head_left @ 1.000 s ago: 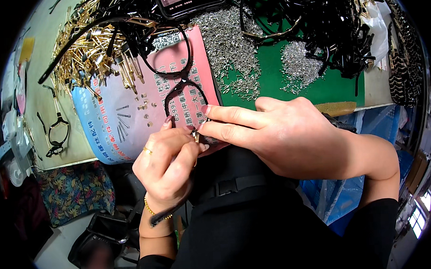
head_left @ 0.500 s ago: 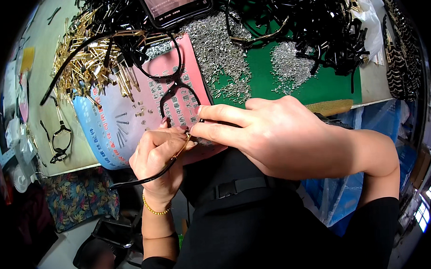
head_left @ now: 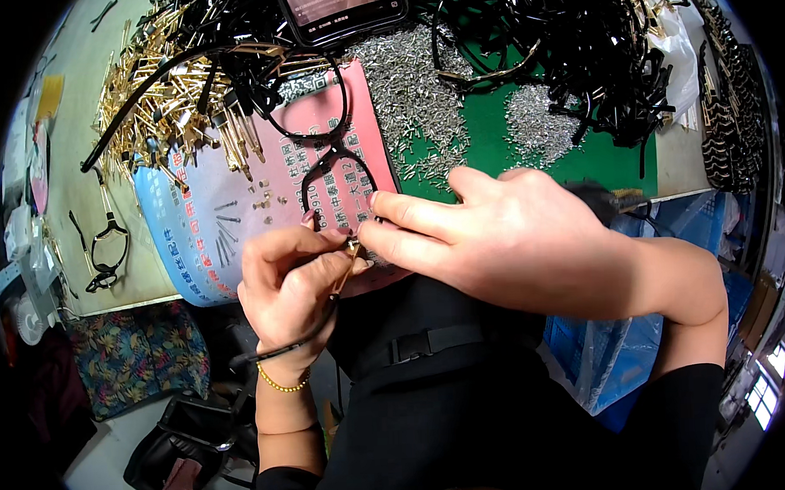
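In an apparent fitting, likely needing alignment next, the left hand pinches a temple at the frame's near end, the right hand's grip unclear.

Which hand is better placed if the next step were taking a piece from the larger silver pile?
Probably the right hand: it lies closer to the larger silver pile, while the left hand is farther off and grips the eyeglass temple.
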Demonstrator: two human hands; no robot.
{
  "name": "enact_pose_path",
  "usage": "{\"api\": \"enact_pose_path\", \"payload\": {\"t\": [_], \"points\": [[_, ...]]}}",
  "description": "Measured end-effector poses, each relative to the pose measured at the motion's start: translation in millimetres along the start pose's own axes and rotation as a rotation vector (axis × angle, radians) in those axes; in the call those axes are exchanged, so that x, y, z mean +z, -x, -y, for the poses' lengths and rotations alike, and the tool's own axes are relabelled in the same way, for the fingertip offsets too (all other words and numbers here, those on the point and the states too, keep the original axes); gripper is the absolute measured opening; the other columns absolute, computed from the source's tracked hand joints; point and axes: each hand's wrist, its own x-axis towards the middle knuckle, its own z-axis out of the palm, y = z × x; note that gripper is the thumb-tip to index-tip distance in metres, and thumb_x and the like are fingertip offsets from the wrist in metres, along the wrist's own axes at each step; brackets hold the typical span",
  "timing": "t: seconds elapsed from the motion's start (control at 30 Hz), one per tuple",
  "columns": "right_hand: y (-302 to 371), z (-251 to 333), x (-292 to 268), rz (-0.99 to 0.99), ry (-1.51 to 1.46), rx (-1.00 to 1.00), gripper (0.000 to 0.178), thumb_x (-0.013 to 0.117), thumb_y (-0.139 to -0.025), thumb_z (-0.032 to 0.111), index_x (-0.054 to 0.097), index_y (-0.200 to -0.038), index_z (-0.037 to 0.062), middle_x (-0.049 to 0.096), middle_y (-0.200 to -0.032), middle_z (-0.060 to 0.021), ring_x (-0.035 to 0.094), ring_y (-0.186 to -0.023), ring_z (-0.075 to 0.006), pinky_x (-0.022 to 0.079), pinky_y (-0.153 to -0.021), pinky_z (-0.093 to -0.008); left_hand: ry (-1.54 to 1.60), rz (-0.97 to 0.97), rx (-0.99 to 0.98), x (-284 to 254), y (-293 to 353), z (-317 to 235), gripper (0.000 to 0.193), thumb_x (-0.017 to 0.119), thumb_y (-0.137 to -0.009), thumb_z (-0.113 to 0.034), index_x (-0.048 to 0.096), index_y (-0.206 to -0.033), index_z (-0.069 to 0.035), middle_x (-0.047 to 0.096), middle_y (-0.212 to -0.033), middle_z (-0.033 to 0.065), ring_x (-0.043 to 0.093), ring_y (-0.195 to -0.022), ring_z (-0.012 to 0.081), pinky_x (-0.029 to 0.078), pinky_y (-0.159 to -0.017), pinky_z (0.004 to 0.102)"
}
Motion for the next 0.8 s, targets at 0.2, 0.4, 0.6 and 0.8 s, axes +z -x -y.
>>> {"api": "enact_pose_path", "payload": {"t": [0.2, 0.4, 0.6, 0.8], "points": [[-0.9, -5.0, 14.2, -0.205, 0.115, -0.057, 0.026, 0.068, -0.083, 0.023, 0.069, -0.107, 0.013, 0.069, -0.109, 0.0001, 0.065, -0.069, -0.0144, 0.05, -0.047, -0.0252, 0.045, 0.009, 0.016, 4.9, 3.3, 2.3, 0.031, 0.081, -0.072, 0.013, 0.064, -0.09, -0.005, 0.053, -0.098, 0.008, 0.071, -0.086, 0.0221, 0.06, -0.085, 0.038], [-3.2, 7.9, 0.0, -0.158, 0.173, 0.022, 0.03, 0.07, -0.085, 0.025, 0.068, -0.113, 0.0128, 0.068, -0.108, -0.0013, 0.064, -0.075, -0.0148, 0.052, -0.052, -0.0264, -0.032, -0.101, 0.042, 9.0, 3.7, 5.2, 0.025, 0.082, -0.073, 0.007, 0.072, -0.092, -0.007, 0.061, -0.11, 0.0124, 0.071, -0.081, 0.0225, 0.062, -0.076, 0.0335], [41.7, -1.7, -9.8, 0.068, -1.159, 0.603, 0.022, 0.062, -0.099, 0.011, 0.063, -0.118, 0.0009, 0.071, -0.104, -0.0072, 0.064, -0.074, -0.0108, 0.05, -0.061, -0.0249, 0.006, -0.301, -0.211, -85.8, -3.5, -69.5, 0.026, 0.078, -0.077, -0.003, 0.071, -0.102, -0.007, 0.076, -0.096, 0.0124, 0.075, -0.085, 0.0277, 0.058, -0.088, 0.0387], [50.1, -15.3, 22.3, -0.049, -1.371, 0.501, 0.034, 0.057, -0.106, 0.027, 0.058, -0.122, -0.0036, 0.071, -0.098, -0.0122, 0.056, -0.057, -0.0081, 0.047, -0.052, -0.0218, -1.027, -0.445, -0.468, -125.3, -20.1, 38.2, 0.024, 0.077, -0.088, -0.032, 0.076, -0.102, -0.013, 0.067, -0.099, 0.0086, 0.067, -0.093, 0.0285, 0.053, -0.07, 0.0397]]}}
